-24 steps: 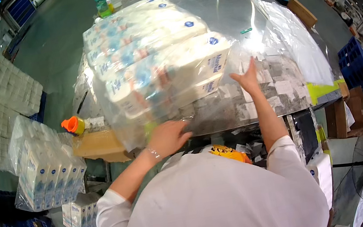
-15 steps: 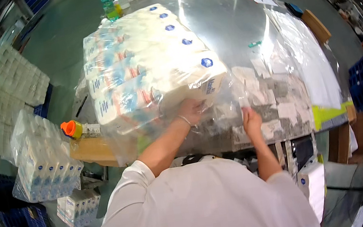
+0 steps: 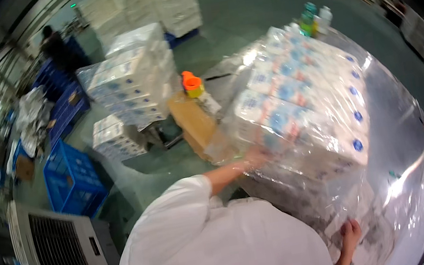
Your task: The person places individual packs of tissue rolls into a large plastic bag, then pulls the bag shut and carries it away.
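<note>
A large block of white, blue-printed tissue packs (image 3: 295, 103) lies in rows on the metal-topped table (image 3: 383, 101). Clear plastic bag film (image 3: 337, 201) wraps it, its loose end hanging toward me. At the block's near left corner is my left hand (image 3: 257, 157), against the film, its fingers smeared by motion. My right hand (image 3: 350, 229) is closed in a pinch on the film's loose edge, at the lower right and apart from the packs.
Left of the table stand a brown cardboard box (image 3: 195, 127), an orange-and-yellow tape dispenser (image 3: 193, 85) and stacked wrapped packs (image 3: 131, 84). Farther left are a blue crate (image 3: 71, 178) and an air cooler (image 3: 56, 246). Bottles (image 3: 309, 16) stand at the table's far edge.
My view has swung left, bringing the crate and air cooler into sight. My left hand has moved from the block's front face to its near left corner; the right still pinches the film.
</note>
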The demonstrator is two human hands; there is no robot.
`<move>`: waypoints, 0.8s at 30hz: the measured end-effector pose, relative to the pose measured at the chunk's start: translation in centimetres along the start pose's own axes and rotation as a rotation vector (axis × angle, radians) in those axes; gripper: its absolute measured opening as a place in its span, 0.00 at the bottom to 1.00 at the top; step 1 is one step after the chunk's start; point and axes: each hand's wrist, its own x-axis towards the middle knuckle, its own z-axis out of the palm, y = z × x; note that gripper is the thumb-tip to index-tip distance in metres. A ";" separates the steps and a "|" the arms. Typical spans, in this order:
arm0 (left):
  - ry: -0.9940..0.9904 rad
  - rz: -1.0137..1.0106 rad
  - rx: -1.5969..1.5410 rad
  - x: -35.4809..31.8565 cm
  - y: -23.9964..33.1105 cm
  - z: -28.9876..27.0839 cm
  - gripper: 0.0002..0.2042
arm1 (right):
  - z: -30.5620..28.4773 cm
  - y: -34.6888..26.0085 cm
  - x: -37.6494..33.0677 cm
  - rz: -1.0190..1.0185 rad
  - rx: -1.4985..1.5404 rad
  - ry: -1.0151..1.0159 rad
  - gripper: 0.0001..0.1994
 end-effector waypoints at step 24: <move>0.120 -0.223 0.493 0.3 -7.5 -7.3 0.15 | 8.8 -7.2 16.4 0.201 -0.484 -1.205 0.17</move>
